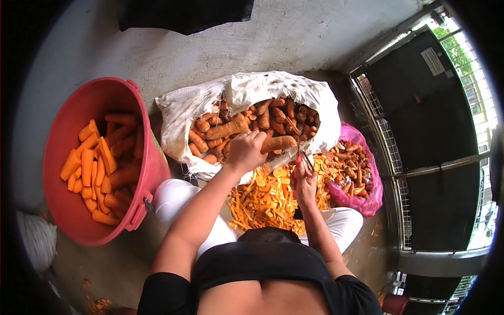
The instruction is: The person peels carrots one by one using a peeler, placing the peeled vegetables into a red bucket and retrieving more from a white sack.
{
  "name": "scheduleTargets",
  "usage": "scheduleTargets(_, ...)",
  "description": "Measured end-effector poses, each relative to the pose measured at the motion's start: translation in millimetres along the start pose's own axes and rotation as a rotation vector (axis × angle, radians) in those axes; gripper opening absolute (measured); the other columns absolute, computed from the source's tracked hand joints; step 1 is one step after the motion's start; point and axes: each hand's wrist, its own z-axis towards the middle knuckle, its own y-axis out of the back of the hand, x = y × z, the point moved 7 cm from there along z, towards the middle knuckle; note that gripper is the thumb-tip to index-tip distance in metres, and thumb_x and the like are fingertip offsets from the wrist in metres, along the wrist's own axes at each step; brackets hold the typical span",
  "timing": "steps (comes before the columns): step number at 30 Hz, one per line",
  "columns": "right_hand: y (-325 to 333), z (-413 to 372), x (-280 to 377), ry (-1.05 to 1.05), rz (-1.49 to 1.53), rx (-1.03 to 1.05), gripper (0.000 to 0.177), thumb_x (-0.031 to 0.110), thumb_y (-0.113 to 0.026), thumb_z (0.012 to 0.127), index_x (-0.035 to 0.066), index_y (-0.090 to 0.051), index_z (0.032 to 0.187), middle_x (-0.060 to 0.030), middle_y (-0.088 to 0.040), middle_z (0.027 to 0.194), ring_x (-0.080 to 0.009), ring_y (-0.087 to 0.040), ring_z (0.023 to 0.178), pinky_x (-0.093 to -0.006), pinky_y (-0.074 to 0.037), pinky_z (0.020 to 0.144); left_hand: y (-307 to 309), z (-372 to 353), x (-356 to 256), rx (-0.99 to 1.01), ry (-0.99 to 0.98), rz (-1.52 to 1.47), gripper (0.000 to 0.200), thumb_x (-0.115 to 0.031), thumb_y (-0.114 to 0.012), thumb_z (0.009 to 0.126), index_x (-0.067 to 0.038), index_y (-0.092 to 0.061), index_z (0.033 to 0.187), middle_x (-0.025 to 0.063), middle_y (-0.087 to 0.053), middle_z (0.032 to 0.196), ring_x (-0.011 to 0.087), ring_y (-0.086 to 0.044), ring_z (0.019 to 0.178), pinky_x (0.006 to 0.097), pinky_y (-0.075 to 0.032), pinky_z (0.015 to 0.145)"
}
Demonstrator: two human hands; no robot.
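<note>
My left hand (pixel 248 152) is closed round one end of an unpeeled carrot (pixel 279 143), which points to the right over the opening of a white sack (pixel 173 118). My right hand (pixel 304 181) is wrapped round the handle of a peeler or knife (pixel 298 156); its thin upper part rises beside the carrot's free end, and the exact kind of tool is hard to tell. Many unpeeled carrots (pixel 228 127) fill the sack behind both hands. Below the hands lies a heap of orange peelings (pixel 262 197).
A red bucket (pixel 65 126) with peeled carrots (pixel 100 170) stands at the left. To the right, a pink bag (pixel 371 184) holds carrot pieces. A white bundle (pixel 37 236) lies at the far left. Behind the sack is a wall; a dark gate (pixel 420 126) is at the right.
</note>
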Motion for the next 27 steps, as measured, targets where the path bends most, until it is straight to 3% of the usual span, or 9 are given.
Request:
scheduleTargets(6,-4,2,3,-0.058,0.015,0.029,0.024,0.028,-0.050,0.099,0.007,-0.060,0.097,0.0075,-0.040,0.059,-0.0022,-0.034,0.043,-0.0195,-0.024,0.037,-1,1,1,0.011,-0.003,0.049,0.035,-0.018,-0.076,0.062,-0.006,-0.057,0.088,0.0097,-0.064,0.086,0.0316,-0.063,0.078,0.0399,-0.052,0.068)
scheduleTargets(21,-3,3,-6,-0.167,0.063,0.066,0.028,0.035,-0.054,0.096,0.008,-0.061,0.098,0.0078,-0.039,0.056,-0.0021,-0.032,0.043,-0.0201,-0.022,0.038,-10,-1,5,0.001,-0.045,0.176,0.038,-0.020,-0.079,0.060,-0.008,-0.059,0.089,0.0079,-0.063,0.081,0.0291,-0.062,0.077,0.0393,-0.051,0.066)
scheduleTargets(27,-3,3,0,-0.160,-0.025,0.047,0.030,0.032,-0.049,0.099,0.007,-0.061,0.088,0.0090,-0.034,0.052,-0.0016,-0.028,0.042,-0.0223,-0.020,0.040,-3,-2,-1,-0.053,-0.056,0.169,0.037,-0.017,-0.077,0.058,-0.008,-0.060,0.089,0.0080,-0.063,0.080,0.0295,-0.062,0.071,0.0379,-0.050,0.064)
